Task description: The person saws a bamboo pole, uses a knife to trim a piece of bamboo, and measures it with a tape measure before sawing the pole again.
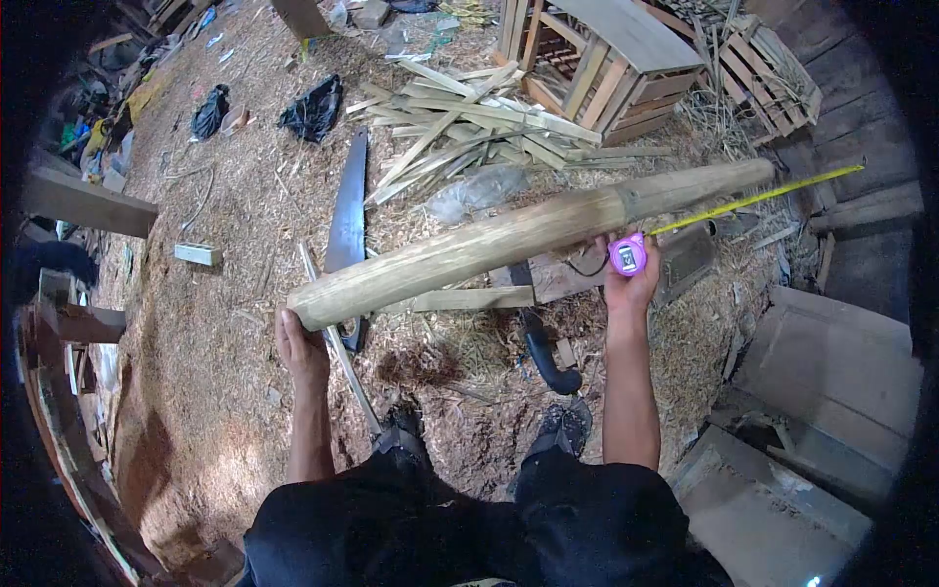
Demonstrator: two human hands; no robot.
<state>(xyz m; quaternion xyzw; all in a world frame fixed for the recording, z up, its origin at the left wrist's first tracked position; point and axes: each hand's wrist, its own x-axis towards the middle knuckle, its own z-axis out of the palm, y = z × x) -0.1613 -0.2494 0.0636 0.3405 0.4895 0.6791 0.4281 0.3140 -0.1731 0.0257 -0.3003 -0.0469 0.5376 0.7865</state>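
Observation:
A long peeled wooden pole [469, 249] lies slantwise in front of me, its near end at the left and its narrower end at the far right. My left hand [303, 350] grips the pole's left end from below, with fingers against the cut face. In my right hand [631, 284] is a pink tape measure [627, 255], held just below the pole. Its yellow blade [758, 199] is drawn out to the right, roughly alongside the pole's thinner part. Under the pole's left part, a hand saw [348, 220] is partly covered.
Thin wooden strips [489, 122] are heaped beyond the pole, near a slatted wooden crate [626, 64]. A curved black handle [550, 357] lies near my feet. Grey panels [822, 367] lean at the right. Wood shavings cover the ground; a black plastic bag [313, 108] lies farther off.

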